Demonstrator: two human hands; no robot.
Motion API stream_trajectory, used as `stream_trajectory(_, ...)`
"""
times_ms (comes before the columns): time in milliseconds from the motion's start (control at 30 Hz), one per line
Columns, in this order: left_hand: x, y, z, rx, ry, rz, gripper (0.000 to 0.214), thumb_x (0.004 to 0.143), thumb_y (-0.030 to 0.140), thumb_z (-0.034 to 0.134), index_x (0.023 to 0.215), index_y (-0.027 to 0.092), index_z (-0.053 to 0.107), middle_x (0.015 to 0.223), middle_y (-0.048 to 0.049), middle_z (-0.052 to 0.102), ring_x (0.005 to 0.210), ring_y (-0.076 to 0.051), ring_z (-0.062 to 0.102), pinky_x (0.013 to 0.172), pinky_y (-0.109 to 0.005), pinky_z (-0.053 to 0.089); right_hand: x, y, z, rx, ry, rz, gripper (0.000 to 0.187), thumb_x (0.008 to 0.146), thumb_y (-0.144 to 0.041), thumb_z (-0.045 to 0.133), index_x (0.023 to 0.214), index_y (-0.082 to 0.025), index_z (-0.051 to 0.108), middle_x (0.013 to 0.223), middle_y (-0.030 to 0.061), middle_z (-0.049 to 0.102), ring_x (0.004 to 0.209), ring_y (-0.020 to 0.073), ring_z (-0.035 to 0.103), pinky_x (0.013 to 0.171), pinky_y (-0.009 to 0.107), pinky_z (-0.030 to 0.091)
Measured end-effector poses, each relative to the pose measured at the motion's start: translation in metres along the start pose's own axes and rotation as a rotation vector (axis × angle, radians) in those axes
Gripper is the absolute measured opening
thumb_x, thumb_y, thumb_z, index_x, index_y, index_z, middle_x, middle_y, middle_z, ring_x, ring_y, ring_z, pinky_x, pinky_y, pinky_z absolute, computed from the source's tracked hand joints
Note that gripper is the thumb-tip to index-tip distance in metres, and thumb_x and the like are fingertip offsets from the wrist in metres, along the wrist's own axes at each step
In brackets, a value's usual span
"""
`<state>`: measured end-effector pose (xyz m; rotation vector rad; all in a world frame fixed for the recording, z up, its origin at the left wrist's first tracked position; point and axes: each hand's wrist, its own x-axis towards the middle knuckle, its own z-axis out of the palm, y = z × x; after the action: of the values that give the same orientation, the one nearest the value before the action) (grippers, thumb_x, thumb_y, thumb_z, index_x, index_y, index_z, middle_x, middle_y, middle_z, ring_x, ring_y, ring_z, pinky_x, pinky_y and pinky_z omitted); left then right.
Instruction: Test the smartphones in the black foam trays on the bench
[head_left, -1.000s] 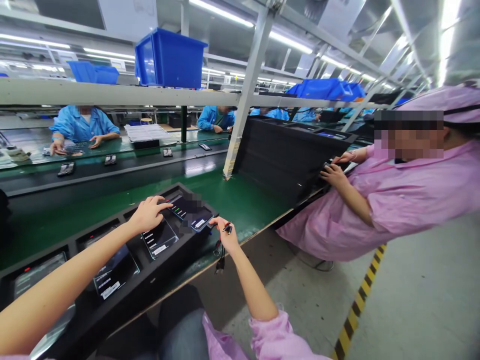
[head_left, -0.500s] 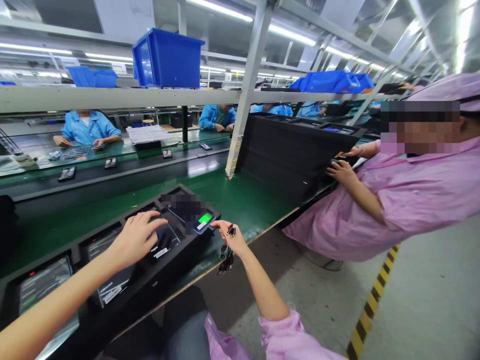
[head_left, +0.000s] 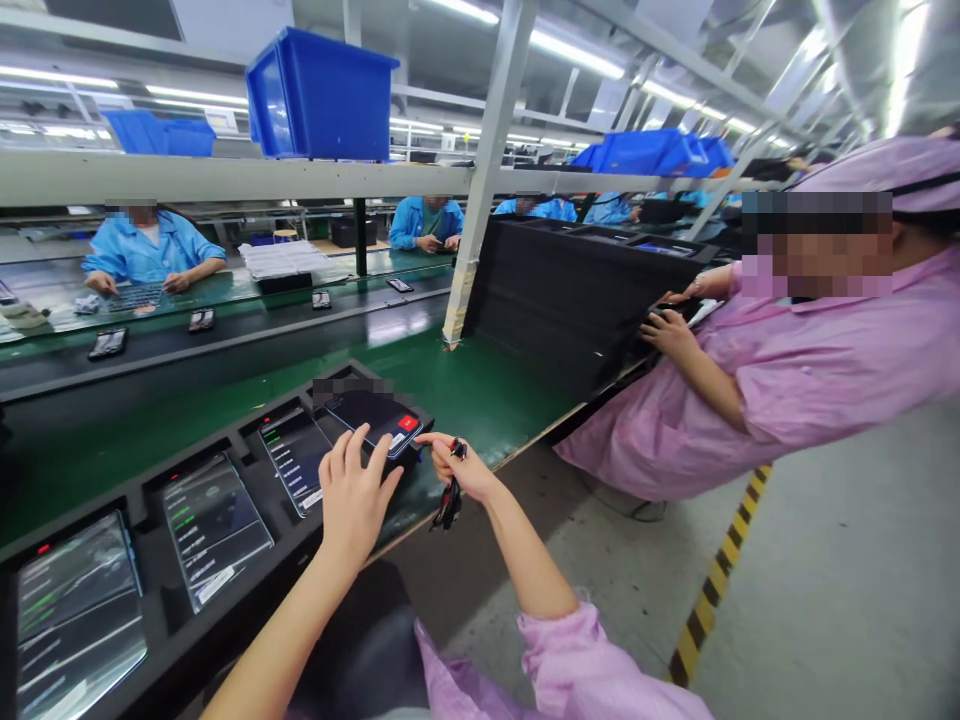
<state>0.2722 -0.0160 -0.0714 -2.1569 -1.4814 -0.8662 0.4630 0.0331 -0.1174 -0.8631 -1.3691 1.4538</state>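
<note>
My left hand (head_left: 352, 492) is open, its fingers spread above the near side of a smartphone (head_left: 367, 412) at the right end of a black foam tray (head_left: 154, 520). I cannot tell whether the fingertips touch the glass. The phone's screen is dark with a red block near its right end. Beside that end, my right hand (head_left: 466, 470) pinches a bunch of short black cables with plugs (head_left: 448, 505), which dangles below the fingers. The thumb and forefinger point at the phone's edge; the tip between them is too small to make out.
Several more phones with lit text, such as one phone (head_left: 217, 525), lie in the tray's compartments. Behind are a green bench (head_left: 405, 365) and a grey post (head_left: 491, 150). A person in pink (head_left: 840, 370) works at the right beside a tall black stack (head_left: 555, 290).
My left hand has moved right, from over the middle phone to the end phone. That phone's coloured block has turned from green to red. My right hand has stayed beside it.
</note>
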Motion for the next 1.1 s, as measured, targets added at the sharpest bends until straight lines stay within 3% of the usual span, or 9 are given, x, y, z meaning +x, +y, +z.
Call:
stream_trajectory(100, 0.007, -0.001, 0.004, -0.011, -0.042, -0.046, 0.033, 0.087, 0.031, 0.048, 0.117, 0.019, 0.057, 0.128, -0.0177, 0.048, 0.115, -0.033, 0.045, 0.087, -0.047, 0.042, 0.001, -0.001, 0.0, 0.042, 0.007, 0.039, 0.054, 0.071, -0.058, 0.062, 0.1, -0.013, 0.063, 0.047, -0.0127, 0.021, 0.039, 0.0024, 0.015, 0.038, 0.019, 0.012)
stream_trajectory(300, 0.012, 0.0, 0.002, -0.066, -0.177, -0.153, 0.035, 0.088, 0.036, 0.046, 0.119, 0.023, 0.055, 0.13, -0.0147, 0.046, 0.12, -0.033, 0.039, 0.092, -0.051, 0.039, 0.004, -0.011, -0.01, 0.046, -0.095, 0.116, 0.054, 0.07, -0.053, 0.063, 0.102, -0.01, 0.063, 0.042, -0.0144, 0.021, 0.036, 0.002, 0.014, 0.037, 0.021, 0.01)
stream_trajectory(567, 0.019, 0.008, 0.007, -0.028, -0.159, -0.135, 0.034, 0.091, 0.032, 0.038, 0.119, 0.024, 0.056, 0.134, -0.0148, 0.043, 0.121, -0.034, 0.039, 0.092, -0.051, 0.037, 0.004, -0.026, -0.02, 0.029, -0.223, 0.14, 0.057, 0.073, -0.047, 0.063, 0.114, -0.007, 0.059, 0.044, -0.0146, 0.021, 0.038, 0.0025, 0.015, 0.038, 0.02, 0.012)
stream_trajectory(733, 0.02, 0.007, 0.015, 0.009, -0.169, -0.133, 0.037, 0.09, 0.018, 0.033, 0.12, 0.023, 0.056, 0.137, -0.0149, 0.041, 0.124, -0.034, 0.038, 0.094, -0.052, 0.036, -0.005, -0.026, -0.016, -0.199, -0.507, 0.302, 0.055, 0.079, -0.042, 0.058, 0.123, -0.009, 0.054, 0.045, -0.0126, 0.03, 0.039, 0.0032, 0.023, 0.039, 0.019, 0.019)
stream_trajectory(800, 0.027, 0.006, 0.018, 0.012, -0.176, -0.149, 0.041, 0.088, 0.013, 0.032, 0.121, 0.023, 0.054, 0.138, -0.015, 0.039, 0.124, -0.034, 0.037, 0.095, -0.053, 0.036, -0.012, -0.023, -0.014, -0.278, -0.56, 0.333, 0.054, 0.08, -0.039, 0.057, 0.126, -0.01, 0.053, 0.045, -0.012, 0.032, 0.04, 0.0037, 0.026, 0.04, 0.019, 0.021)
stream_trajectory(900, 0.039, 0.007, 0.016, 0.006, -0.19, -0.153, 0.043, 0.086, 0.01, 0.033, 0.123, 0.023, 0.052, 0.141, -0.0151, 0.036, 0.125, -0.034, 0.036, 0.095, -0.053, 0.035, -0.023, -0.017, -0.013, -0.265, -0.486, 0.317, 0.064, 0.071, -0.036, 0.068, 0.127, -0.012, 0.05, 0.047, -0.0125, 0.033, 0.043, 0.0034, 0.025, 0.043, 0.019, 0.021)
stream_trajectory(967, 0.036, 0.005, 0.007, -0.012, -0.178, -0.156, 0.04, 0.087, 0.014, 0.036, 0.123, 0.024, 0.052, 0.141, -0.015, 0.035, 0.125, -0.034, 0.037, 0.095, -0.052, 0.036, -0.029, -0.013, -0.013, -0.261, -0.366, 0.295, 0.069, 0.063, -0.036, 0.074, 0.125, -0.013, 0.053, 0.049, -0.0123, 0.033, 0.045, 0.0037, 0.025, 0.045, 0.019, 0.023)
stream_trajectory(1100, -0.019, -0.022, -0.025, -0.117, 0.037, -0.11, 0.037, 0.088, 0.025, 0.044, 0.123, 0.034, 0.05, 0.136, -0.0101, 0.039, 0.123, -0.032, 0.039, 0.096, -0.054, 0.035, -0.037, -0.01, -0.014, -0.426, -0.016, 0.16, 0.046, 0.069, -0.05, 0.066, 0.096, -0.013, 0.067, 0.052, -0.0073, 0.038, 0.048, 0.0061, 0.031, 0.048, 0.022, 0.027)
